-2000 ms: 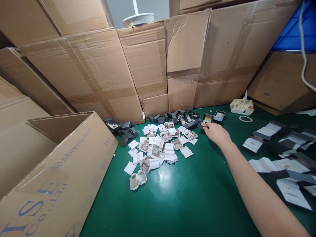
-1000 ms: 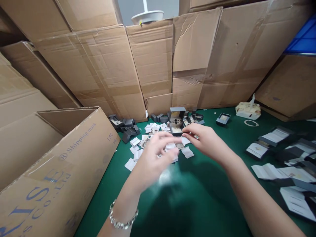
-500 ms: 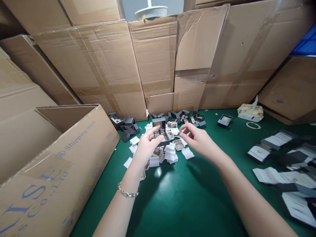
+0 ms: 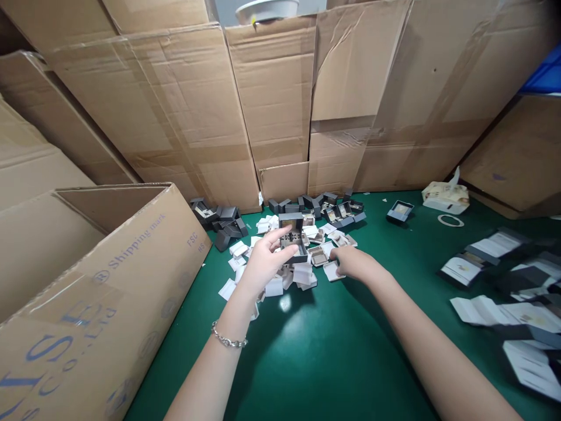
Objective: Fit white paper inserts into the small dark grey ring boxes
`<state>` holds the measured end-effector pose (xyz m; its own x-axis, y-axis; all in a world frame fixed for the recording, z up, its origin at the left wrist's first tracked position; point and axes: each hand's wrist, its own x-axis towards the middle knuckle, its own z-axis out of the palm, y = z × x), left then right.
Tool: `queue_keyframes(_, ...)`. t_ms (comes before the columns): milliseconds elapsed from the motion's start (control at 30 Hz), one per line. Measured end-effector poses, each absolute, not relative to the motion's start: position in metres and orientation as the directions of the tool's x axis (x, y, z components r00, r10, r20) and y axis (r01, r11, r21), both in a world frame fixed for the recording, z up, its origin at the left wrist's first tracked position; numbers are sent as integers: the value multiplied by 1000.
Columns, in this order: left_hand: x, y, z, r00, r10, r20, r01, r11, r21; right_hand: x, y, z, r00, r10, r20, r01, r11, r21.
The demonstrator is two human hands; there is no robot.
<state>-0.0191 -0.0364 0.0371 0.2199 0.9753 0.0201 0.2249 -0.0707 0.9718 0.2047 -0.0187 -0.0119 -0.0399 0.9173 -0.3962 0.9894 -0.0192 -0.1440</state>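
My left hand (image 4: 267,257) grips a small dark jewellery-type box (image 4: 300,255), its lid raised and a pale insert with dark slots showing inside. To the right, my right hand (image 4: 357,263) reaches down to the edge of a pile of white and grey box inserts (image 4: 302,273). Its fingers are curled together beside a white insert (image 4: 332,271); their tips are partly hidden, and what they pinch cannot be made out. A shallow grey-beige insert (image 4: 318,256) lies between the two hands.
Dark boxes (image 4: 228,225) lie left of the pile, with more dark boxes (image 4: 344,213) behind it. A large open carton (image 4: 144,280) stands left. At right are a single open box (image 4: 400,212), a tissue pack (image 4: 446,197), a white ring (image 4: 450,220) and blurred open boxes (image 4: 495,248). Cardboard cartons (image 4: 280,105) wall the back.
My right hand has moved down from above the pile to its right edge, fingers curling in. The left hand with the dark box has shifted slightly right. The view has tilted slightly downward.
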Motion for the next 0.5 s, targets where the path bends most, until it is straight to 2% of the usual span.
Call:
queue_keyframes(200,-18,-34,29,275,960,-56,160,12,987,205,-18,-14,-81,909,-408,985,10,-173)
queue_keyframes(333,-20,-30,26,319,943,-90,91,64,994,206,-22,0,-103,923,-371,980,31,-196)
queue_keyframes(433,-20,-29,27,287,956,-63,120,30,992,209,-31,25,-140,960,-242,958,69,-279)
queue_keyframes(500,-18,-29,29,280,960,-33,164,-14,986,209,-40,44,-152,988,-23,891,127,-436)
